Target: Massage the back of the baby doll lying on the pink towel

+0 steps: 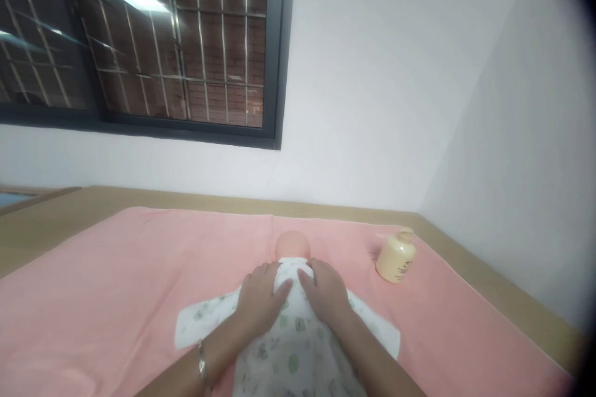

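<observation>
A baby doll (292, 244) lies on a pink blanket (116, 279), its bare head pointing away from me. It wears a white garment (288, 353) with small green prints, sleeves spread to both sides. My left hand (259, 301) rests flat on the doll's left shoulder and chest, fingers stretched out toward the collar. My right hand (327, 293) lies flat on the other shoulder, fingers also extended, almost touching the left one. A thin bracelet (202, 365) circles my left wrist.
A cream-yellow bottle (396, 255) stands on the blanket to the right of the doll's head. The blanket covers a tan surface (512, 298) set in a corner of white walls. A barred dark window (153, 43) is at upper left.
</observation>
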The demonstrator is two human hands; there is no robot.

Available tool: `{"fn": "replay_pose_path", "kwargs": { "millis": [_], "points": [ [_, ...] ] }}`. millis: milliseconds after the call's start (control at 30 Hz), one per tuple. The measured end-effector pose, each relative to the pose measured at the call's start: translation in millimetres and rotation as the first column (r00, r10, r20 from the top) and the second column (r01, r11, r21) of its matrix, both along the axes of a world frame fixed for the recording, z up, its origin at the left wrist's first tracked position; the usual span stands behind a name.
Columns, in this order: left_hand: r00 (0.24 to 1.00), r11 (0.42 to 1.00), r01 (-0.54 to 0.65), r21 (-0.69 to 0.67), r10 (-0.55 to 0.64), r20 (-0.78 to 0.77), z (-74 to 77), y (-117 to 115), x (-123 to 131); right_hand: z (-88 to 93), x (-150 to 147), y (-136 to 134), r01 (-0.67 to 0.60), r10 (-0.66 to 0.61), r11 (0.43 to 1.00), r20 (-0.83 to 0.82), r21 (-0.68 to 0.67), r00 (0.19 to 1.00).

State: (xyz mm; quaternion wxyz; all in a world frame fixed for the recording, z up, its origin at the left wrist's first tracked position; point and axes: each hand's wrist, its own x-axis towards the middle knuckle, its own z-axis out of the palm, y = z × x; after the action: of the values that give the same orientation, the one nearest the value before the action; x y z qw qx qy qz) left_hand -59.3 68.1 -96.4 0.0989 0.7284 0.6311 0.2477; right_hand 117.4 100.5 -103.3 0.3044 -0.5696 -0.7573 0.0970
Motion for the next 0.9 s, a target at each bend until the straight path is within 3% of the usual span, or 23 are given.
{"fn": "replay_pose_path", "kwargs": {
  "millis": [900],
  "points": [
    [1.0, 1.0, -0.001, 0.0, 0.001, -0.018, 5.5, -2.9, 1.0, 1.6, -0.4, -2.2, -0.001, 0.001, 1.0, 0.019, 0.003, 1.0]
  ]
}}
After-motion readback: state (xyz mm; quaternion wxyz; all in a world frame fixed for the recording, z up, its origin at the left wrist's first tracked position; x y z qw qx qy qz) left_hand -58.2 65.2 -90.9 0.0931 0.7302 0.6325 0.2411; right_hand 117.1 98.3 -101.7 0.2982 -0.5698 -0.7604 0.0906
